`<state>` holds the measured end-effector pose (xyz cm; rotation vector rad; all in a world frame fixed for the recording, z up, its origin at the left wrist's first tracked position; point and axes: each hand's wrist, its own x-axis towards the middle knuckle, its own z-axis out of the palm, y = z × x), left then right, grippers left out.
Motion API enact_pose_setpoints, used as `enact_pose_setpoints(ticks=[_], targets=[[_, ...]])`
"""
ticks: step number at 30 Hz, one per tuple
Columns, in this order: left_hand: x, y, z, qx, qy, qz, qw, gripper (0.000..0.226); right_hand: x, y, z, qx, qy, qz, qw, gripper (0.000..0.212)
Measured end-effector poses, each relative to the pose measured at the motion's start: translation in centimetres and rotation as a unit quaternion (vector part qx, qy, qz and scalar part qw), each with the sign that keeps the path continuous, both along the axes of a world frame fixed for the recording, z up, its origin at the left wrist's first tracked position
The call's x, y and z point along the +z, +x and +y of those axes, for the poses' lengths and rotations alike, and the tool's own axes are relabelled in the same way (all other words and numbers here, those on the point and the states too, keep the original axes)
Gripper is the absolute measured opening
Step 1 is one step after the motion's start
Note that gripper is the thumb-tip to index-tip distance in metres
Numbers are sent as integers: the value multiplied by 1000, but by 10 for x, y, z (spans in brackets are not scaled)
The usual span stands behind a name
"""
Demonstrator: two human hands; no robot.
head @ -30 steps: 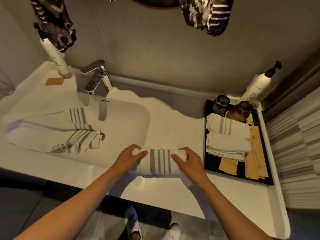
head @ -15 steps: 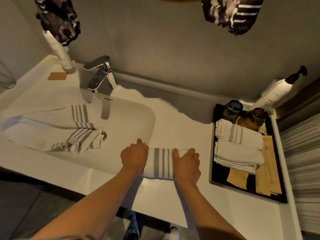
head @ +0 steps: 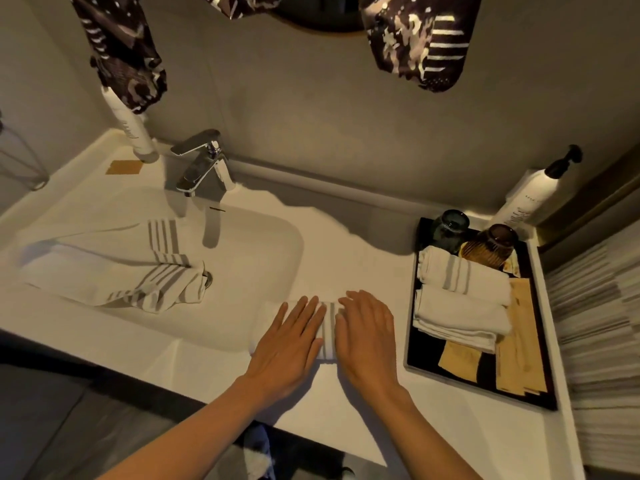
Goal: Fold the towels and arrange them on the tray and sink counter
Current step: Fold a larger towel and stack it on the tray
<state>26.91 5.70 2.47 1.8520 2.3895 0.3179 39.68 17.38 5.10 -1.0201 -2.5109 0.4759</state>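
Two flat hands are pressing one folded striped towel on the sink counter, between the basin on the left and the black tray on the right. Our left hand and right hand lie side by side on top of it, fingers straight and close together, holding nothing. They cover nearly all of the towel, and only a narrow strip with grey stripes shows between them.

We think the main risk is the near edge: the towel lies quite close to the front of the counter, so a push toward us could slide it off. Pressing unevenly could also shift the layers and make the fold crooked, and we cannot see the towel's ends under the palms to check this. If we lift it carelessly to move it, the fold may open, because nothing grips it now.

On the tray two folded towels already lie one beside the other, near two dark cups and some tan paper packets. One loose striped towel lies in the basin below the faucet, not yet folded, well apart from both hands.
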Motion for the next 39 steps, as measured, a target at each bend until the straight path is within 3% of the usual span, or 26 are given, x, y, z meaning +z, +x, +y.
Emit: enact_pose_setpoints(ticks=[2, 4, 9, 13, 17, 20, 23, 24, 26, 28, 29, 31, 35, 37, 39], targets=[[-3, -4, -2, -3, -13, -9, 1000, 54, -20, 13, -8, 69, 26, -76, 994, 44], [-6, -7, 1, -14, -19, -8, 1000, 55, -35, 22, -13, 72, 7, -112, 991, 49], [-11, -13, 10, -18, -43, 3, 999, 57, -43, 15, -8, 84, -27, -146, 985, 55], [4, -27, 5, -69, -86, -38, 993, 66, -33, 29, 8, 154, -51, -162, 973, 67], [10, -38, -12, -117, -88, 25, 989, 79, -23, 34, 16, 184, -57, -200, 961, 68], [13, -45, -17, -133, -75, 23, 988, 72, -18, 31, 7, 136, -90, -170, 972, 54], [10, -57, -15, -149, -18, 22, 988, 61, -10, 13, -11, -10, -168, -92, 981, 54], [7, -63, -10, -149, 1, 16, 989, 57, -6, 4, -11, -90, -221, -60, 969, 60], [1, -73, 4, -145, 21, 4, 989, 52, -1, -16, 2, -236, -353, -19, 905, 70], [-3, -83, 25, -157, 8, -13, 987, 51, 0, -33, 28, -313, -461, 19, 830, 59], [-6, -86, 38, -161, -1, -20, 987, 52, 0, -36, 43, -330, -496, 43, 802, 52], [-7, -98, 72, -158, -10, -18, 987, 55, -5, -49, 74, -351, -509, 73, 783, 41], [-6, -132, 151, -99, 19, 27, 995, 65, -15, -94, 116, -375, -462, 123, 794, 58], [-5, -165, 178, -52, 28, 56, 997, 58, -17, -133, 127, -351, -472, 151, 794, 52], [-2, -204, 186, -11, 9, 85, 996, 56, -13, -183, 130, -324, -447, 152, 819, 50]])
